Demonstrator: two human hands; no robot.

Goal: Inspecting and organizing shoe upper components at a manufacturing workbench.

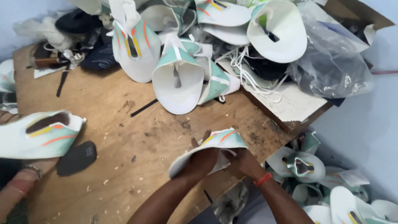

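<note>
Both hands meet at the near edge of the wooden counter point(124, 124): the left hand point(202, 159) is tucked up under a mint-and-white shoe upper point(215, 143), fingers curled inside it like a form, and the right hand point(244, 161) grips the piece's right side from below. How tightly the right fingers pinch cannot be told, since the upper's flap hides their tips. The upper, striped orange and yellow, is lifted just above the counter's edge, arched over the left knuckles.

To shape such a piece well, the inner hand probably ought to stay spread enough to keep the panel taut, while the outer hand pulls evenly along the edge, not at one corner, so the white lining does not crease.

Further back lies a heap of finished uppers point(178, 79), some standing like cones, with white laces point(248, 74) and a clear plastic bag point(336, 58) beside them. More uppers point(298, 166) lie on the floor at the right. At the left, another person's hand point(20, 184), wearing a bangle, is near a separate upper point(39, 135) and a dark insole piece point(76, 157).
</note>
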